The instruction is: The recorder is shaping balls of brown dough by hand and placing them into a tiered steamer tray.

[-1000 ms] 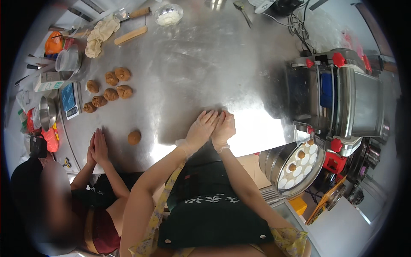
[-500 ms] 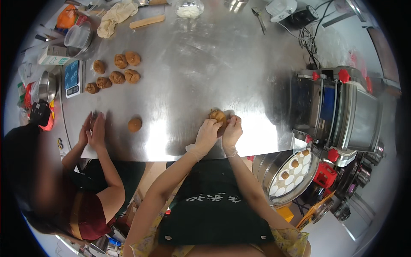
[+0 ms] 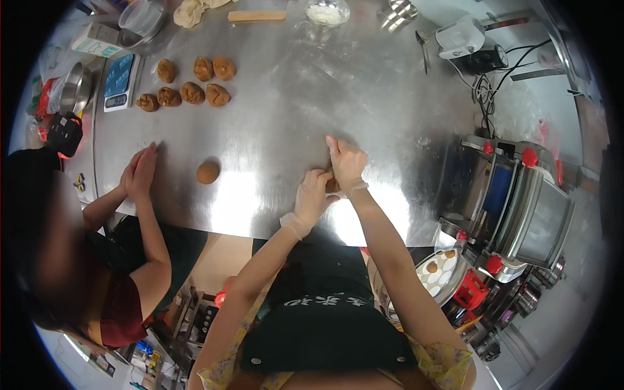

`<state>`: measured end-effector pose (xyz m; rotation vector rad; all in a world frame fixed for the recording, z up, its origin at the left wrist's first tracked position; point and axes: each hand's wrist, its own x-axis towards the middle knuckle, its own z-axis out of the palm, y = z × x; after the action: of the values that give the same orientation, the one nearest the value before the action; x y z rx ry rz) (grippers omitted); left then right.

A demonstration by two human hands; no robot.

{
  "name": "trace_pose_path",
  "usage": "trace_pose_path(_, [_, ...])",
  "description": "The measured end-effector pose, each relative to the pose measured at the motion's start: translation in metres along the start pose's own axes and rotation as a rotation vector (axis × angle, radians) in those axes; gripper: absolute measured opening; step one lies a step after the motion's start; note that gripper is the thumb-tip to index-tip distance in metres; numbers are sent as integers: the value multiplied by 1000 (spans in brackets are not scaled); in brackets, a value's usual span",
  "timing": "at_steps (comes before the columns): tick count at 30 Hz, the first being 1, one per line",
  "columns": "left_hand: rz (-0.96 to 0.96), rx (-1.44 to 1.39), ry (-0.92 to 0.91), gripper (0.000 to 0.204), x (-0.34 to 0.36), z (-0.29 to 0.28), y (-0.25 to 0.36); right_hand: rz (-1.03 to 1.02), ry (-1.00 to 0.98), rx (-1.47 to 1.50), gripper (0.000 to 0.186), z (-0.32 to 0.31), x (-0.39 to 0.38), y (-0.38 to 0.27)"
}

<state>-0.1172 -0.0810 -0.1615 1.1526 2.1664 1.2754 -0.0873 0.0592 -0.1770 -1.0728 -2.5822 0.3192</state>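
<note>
A piece of brown dough (image 3: 332, 184) lies low on the steel table between my hands, mostly covered by them. My left hand (image 3: 313, 197), in a thin clear glove, curls its fingers round the dough's left side. Just beyond and to the right, my right hand (image 3: 348, 162), gloved too, is closed like a fist with its thumb pointing away from me. Its wrist side is against the dough; whatever its folded fingers hold, if anything, is hidden. Farther left sits a smooth round dough ball (image 3: 208, 172).
Several rough dough lumps (image 3: 192, 92) stand beside a kitchen scale (image 3: 120, 81). At the left, a co-worker's hands (image 3: 140, 170) are pressed together. A metal roller machine (image 3: 520, 195) is on the right, above a steamer tray (image 3: 441, 276). A bowl of white powder (image 3: 327, 13) stands far back.
My right hand has gone from pinching the dough's right edge to a fist farther away and over it. The dough is now more hidden. The whole view has shifted slightly.
</note>
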Motion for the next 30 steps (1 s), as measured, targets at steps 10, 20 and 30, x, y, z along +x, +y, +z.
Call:
trace_pose_path(10, [110, 47, -75, 35, 14, 2, 1, 82, 94, 94, 46, -11, -21, 10])
trace_pose_path(20, [7, -117, -277, 38, 19, 1, 3, 119, 129, 95, 47, -30, -35, 1])
trace_pose_path(30, [-89, -47, -94, 41, 1, 29, 16, 369, 166, 233, 41, -32, -47, 23])
